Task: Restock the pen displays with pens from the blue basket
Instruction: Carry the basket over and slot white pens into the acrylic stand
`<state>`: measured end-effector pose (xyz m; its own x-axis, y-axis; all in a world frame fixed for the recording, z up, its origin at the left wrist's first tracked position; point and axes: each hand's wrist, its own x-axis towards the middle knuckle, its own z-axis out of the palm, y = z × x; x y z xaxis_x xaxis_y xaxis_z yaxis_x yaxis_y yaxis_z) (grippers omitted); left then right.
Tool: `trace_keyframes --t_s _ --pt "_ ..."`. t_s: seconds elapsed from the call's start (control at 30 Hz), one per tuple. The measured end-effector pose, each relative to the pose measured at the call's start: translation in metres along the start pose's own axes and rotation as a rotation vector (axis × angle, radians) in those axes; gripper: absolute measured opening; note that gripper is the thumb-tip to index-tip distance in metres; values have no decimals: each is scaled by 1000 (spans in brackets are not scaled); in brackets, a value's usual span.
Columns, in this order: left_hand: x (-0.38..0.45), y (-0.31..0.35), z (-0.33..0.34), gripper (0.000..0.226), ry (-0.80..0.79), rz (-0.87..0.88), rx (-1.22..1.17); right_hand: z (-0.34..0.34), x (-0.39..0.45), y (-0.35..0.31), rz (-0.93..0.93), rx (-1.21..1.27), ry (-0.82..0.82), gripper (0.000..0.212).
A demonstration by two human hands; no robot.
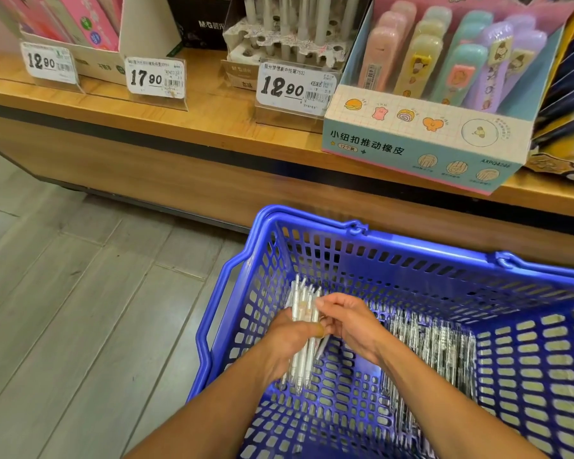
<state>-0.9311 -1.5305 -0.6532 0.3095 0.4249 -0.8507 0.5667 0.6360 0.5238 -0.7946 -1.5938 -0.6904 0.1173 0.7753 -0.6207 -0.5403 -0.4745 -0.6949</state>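
A blue basket (411, 246) stands on the floor below a wooden shelf. Inside it, my left hand (287, 342) is shut on a bundle of white pens (304, 313) held upright-slanted, tips down. My right hand (348, 321) touches the top of the same bundle with its fingers curled on the pens. More clear-wrapped pens (434, 339) lie along the basket's right side. On the shelf, a white pen display (279, 38) holds several grey-white pens with some holes vacant.
Price tags (295, 87) stand along the wooden shelf edge (186, 124). A pastel eraser display box (428, 127) sits right of the pen display, overhanging the shelf edge. Pink packs (90, 24) are at the left. Grey plank floor (80, 309) lies left of the basket.
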Motion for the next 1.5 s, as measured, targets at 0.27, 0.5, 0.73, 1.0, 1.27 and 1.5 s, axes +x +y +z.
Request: trace_keyframes --t_s 0.27,0.5,0.73,1.0,1.27,1.5 --pt "4 0 -1 68 77 -2 -103 -12 26 46 167 -742 540 24" --pt "5 0 -3 41 82 8 -147 -2 38 47 196 -894 631 32" --pt "3 1 -1 69 101 38 -168 -16 38 43 221 -894 646 35" --pt "8 -1 -3 56 112 32 -139 -15 25 39 100 -770 423 32" --pt "8 -4 -3 106 77 85 -197 1 -11 10 -8 -214 -47 13" --pt "7 -3 -1 118 25 27 -184 2 -11 13 -34 -178 -96 19"
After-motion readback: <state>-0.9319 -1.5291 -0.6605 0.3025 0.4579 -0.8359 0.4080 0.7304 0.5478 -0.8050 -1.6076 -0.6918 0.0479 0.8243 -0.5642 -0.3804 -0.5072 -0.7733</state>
